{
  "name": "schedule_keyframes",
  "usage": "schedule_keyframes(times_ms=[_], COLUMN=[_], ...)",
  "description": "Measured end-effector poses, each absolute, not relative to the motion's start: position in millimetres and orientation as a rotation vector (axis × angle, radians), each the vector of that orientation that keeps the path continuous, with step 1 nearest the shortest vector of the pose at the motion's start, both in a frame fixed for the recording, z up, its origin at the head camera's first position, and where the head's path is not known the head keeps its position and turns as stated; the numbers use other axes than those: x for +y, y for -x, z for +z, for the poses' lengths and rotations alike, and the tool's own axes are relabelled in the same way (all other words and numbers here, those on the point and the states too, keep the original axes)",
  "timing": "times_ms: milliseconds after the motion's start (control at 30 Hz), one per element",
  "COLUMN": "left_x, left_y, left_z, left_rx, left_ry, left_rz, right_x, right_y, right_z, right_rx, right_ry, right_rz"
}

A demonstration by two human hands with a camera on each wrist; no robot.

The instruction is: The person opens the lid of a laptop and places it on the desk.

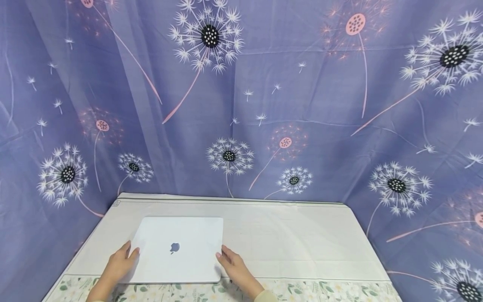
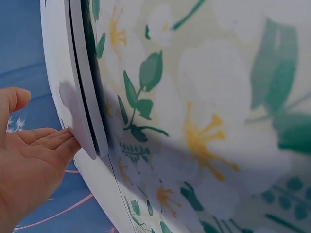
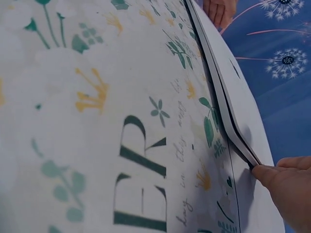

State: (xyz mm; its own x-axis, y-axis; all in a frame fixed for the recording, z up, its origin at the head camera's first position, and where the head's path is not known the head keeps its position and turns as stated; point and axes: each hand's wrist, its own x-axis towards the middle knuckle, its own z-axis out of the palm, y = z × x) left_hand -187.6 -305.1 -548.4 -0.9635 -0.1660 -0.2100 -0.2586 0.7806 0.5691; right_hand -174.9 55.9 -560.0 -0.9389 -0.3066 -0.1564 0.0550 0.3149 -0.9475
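Observation:
A closed silver laptop (image 1: 196,256) with a dark apple logo lies near the front left of the white table. My left hand (image 1: 120,263) is at its left side. In the left wrist view, this hand (image 2: 36,155) touches the laptop's edge (image 2: 85,97) with extended fingertips, and its thumb stands apart from the lid. On the opposite side is my right hand (image 1: 235,265), its thumb over the lid's edge. Seen from the right wrist, the fingertips of that hand (image 3: 289,189) meet the laptop's corner; its other fingers are partly hidden.
A floral mat (image 1: 309,289) with green leaves and printed lettering covers the front strip of the table (image 1: 294,239). Purple-blue curtains (image 1: 249,105) with dandelion prints enclose the back and both sides.

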Motion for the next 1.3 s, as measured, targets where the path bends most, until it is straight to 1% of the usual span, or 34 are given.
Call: schedule_keyframes(times_ms=[267,633,967,1300], left_x=[-297,-283,-276,-268], left_y=[189,189,192,193], left_z=[-547,-542,-545,-546], left_rx=[2.828,2.77,2.781,2.789], left_ry=[0.32,0.341,0.351,0.303], left_rz=[0.96,1.001,0.995,1.031], right_x=[63,72,78,88], right_y=[175,175,176,174], right_z=[-557,-553,-549,-548], right_rx=[2.292,2.299,2.293,2.312], right_ry=[0.194,0.073,-0.002,-0.041], right_rz=[-1.664,-1.63,-1.643,-1.662])
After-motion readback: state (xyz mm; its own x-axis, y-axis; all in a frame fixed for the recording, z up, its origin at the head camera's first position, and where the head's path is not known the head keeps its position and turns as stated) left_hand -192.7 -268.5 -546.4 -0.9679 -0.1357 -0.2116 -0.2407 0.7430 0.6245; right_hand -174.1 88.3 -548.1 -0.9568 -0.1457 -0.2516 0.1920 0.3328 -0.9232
